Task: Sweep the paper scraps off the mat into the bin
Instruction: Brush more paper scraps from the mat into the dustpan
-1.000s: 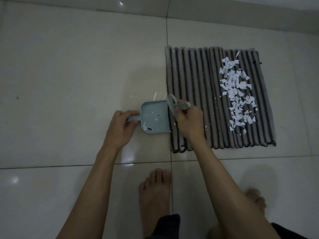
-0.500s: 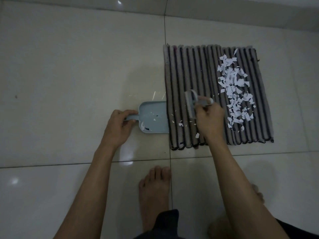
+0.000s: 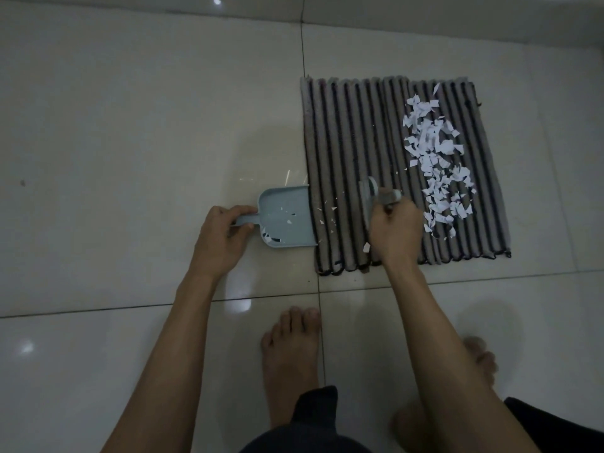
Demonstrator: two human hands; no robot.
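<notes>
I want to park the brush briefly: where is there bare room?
Bare floor tile left of the mat and beyond the dustpan is free, as are the mat's left stripes. Crowded: paper scraps cover the mat's right part; stray bits lie by the dustpan's mouth.

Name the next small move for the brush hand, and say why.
Probably draw the brush left toward the dustpan: the right hand has it on the mat, a few loose scraps lie between it and the dustpan's mouth, which the left hand holds against the mat's edge.
</notes>
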